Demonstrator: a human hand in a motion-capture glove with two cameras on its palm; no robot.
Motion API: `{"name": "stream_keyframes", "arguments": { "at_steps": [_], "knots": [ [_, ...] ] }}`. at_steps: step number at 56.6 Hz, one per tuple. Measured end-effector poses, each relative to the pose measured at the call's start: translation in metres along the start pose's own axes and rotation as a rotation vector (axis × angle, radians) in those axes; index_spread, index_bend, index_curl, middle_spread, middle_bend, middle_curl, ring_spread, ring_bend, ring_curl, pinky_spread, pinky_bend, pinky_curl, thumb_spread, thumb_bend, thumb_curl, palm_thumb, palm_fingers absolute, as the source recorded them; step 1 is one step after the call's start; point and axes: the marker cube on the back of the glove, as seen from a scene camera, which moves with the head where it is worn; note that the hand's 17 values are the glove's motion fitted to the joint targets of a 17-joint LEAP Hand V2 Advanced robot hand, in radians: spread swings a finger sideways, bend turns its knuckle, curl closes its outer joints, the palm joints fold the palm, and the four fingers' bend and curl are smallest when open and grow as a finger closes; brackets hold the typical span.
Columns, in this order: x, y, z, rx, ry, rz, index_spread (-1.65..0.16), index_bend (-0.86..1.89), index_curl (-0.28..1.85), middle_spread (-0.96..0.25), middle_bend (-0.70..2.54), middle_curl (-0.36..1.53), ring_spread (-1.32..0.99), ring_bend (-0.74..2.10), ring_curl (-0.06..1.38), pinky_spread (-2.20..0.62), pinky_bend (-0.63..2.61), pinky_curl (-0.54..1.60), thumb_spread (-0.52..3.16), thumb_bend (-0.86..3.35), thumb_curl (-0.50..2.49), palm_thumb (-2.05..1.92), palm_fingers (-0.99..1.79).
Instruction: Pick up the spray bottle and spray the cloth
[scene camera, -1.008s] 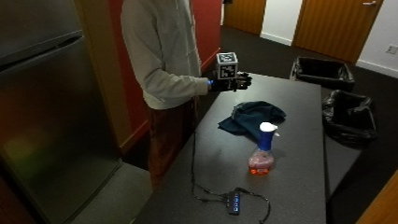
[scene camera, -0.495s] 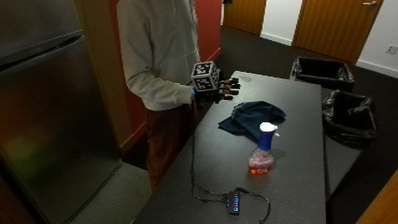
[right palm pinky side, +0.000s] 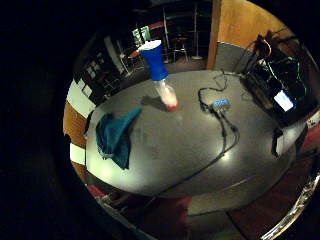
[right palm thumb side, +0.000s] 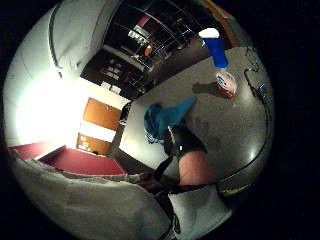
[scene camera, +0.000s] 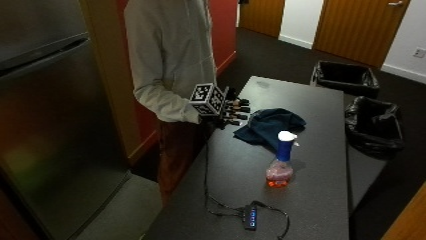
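Observation:
A spray bottle (scene camera: 280, 161) with a blue neck, white cap and reddish liquid stands upright in the middle of the dark table (scene camera: 313, 200). Just beyond it lies a crumpled teal cloth (scene camera: 269, 125). My gloved right hand (scene camera: 230, 111) hovers at the table's left edge beside the cloth, fingers stretched out and holding nothing. It is well short of the bottle. The little finger side palm view looks down on the bottle (right palm pinky side: 160, 75) and the cloth (right palm pinky side: 115, 137), apart from each other. In the thumb side palm view my hand (right palm thumb side: 183, 144) shows in front of the cloth (right palm thumb side: 162, 119), with the bottle (right palm thumb side: 220, 62) farther off.
A small hub with blue lights (scene camera: 251, 216) and its black cable (scene camera: 208, 175) lie on the near part of the table. Two black bins (scene camera: 343, 77) (scene camera: 373, 124) stand past the table's far right side. A metal cabinet (scene camera: 53, 125) is at the left.
My gloved hand has come lower and nearer along the table's left edge, from the far corner to beside the cloth. Bottle and cloth have not moved.

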Motion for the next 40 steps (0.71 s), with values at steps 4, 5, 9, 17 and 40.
{"name": "stream_keyframes", "arguments": {
  "at_steps": [4, 5, 9, 17, 40],
  "knots": [
    [0.006, -0.004, 0.002, 0.013, -0.014, 0.016, -0.39, 0.13, 0.20, -0.06, 0.20, 0.32, -0.02, 0.37, 0.29, 0.20, 0.46, 0.36, 0.95, -0.03, 0.42, 0.72, 0.06],
    [0.007, -0.005, 0.003, 0.017, -0.015, 0.019, -0.39, 0.13, 0.20, -0.06, 0.20, 0.32, -0.02, 0.37, 0.29, 0.20, 0.46, 0.36, 0.95, -0.03, 0.42, 0.72, 0.06],
    [0.013, -0.011, 0.003, 0.034, -0.024, 0.031, -0.39, 0.13, 0.20, -0.06, 0.20, 0.32, -0.02, 0.37, 0.29, 0.20, 0.46, 0.36, 0.95, -0.03, 0.42, 0.72, 0.06],
    [0.021, -0.021, 0.008, 0.055, -0.061, 0.042, -0.38, 0.13, 0.20, -0.05, 0.20, 0.33, -0.03, 0.38, 0.29, 0.19, 0.46, 0.35, 0.95, -0.03, 0.42, 0.72, 0.08],
    [0.042, -0.051, 0.033, 0.093, -0.250, 0.167, -0.36, 0.14, 0.20, -0.07, 0.20, 0.34, -0.05, 0.39, 0.30, 0.17, 0.46, 0.35, 0.94, -0.03, 0.41, 0.69, 0.12]
  ]
}}
